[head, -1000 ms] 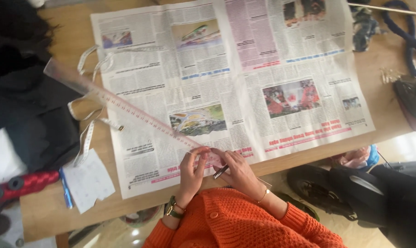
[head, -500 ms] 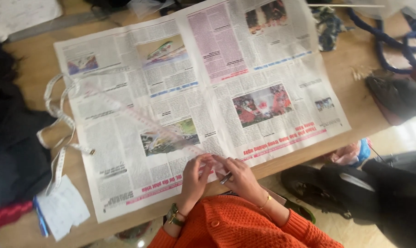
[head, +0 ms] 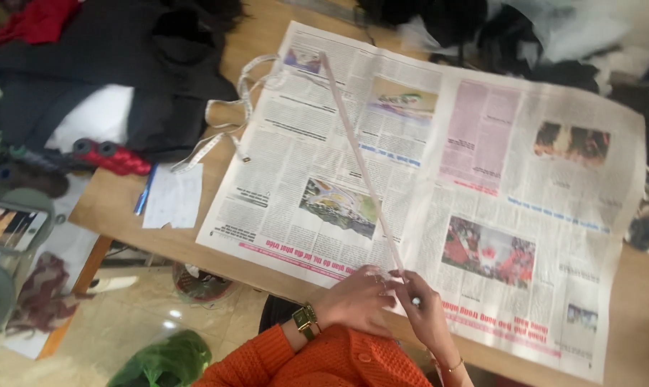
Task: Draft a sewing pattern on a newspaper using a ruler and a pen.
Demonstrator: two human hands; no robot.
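Clear plastic ruler (head: 360,161) lies diagonally across the spread newspaper (head: 482,179) on the tabletop (head: 159,236), reaching the upper left. At lower centre the left hand (head: 353,304) presses its near end; right hand (head: 425,312) fingers pinch a pen there. No drawn line shows yet.

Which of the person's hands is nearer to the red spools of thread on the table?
Left. The left hand, with the wristwatch, rests at the newspaper's near edge, on the side toward the red thread spools. The right hand lies just beyond it, farther from them.
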